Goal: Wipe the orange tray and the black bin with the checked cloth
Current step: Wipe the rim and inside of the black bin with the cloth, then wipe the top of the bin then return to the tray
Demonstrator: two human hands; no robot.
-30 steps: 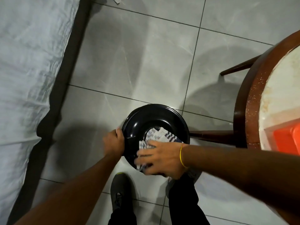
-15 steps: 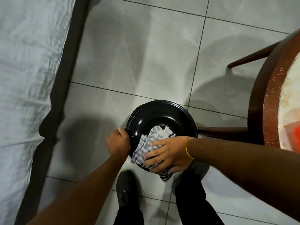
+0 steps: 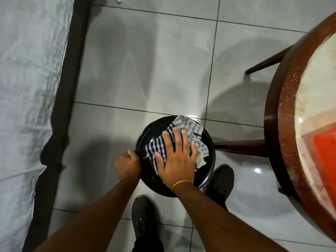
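The round black bin (image 3: 151, 131) stands on the tiled floor just ahead of my feet. My left hand (image 3: 128, 163) is closed around its left rim. My right hand (image 3: 177, 158), a yellow band on the wrist, lies flat with fingers spread on the checked cloth (image 3: 192, 130). The cloth is spread across the top of the bin, covering most of its middle and right side. The orange tray (image 3: 325, 148) sits on the round wooden table at the right edge, only partly in view.
The round table (image 3: 283, 113) with a dark wooden rim fills the right side; its legs (image 3: 240, 147) reach toward the bin. A bed with a pale sheet (image 3: 27, 88) runs along the left. My two dark shoes (image 3: 143, 219) stand below the bin.
My right hand moved from the bin's near rim, where it bunched the cloth, up over the bin and now presses the cloth flat and spread out. My left hand stays on the left rim.
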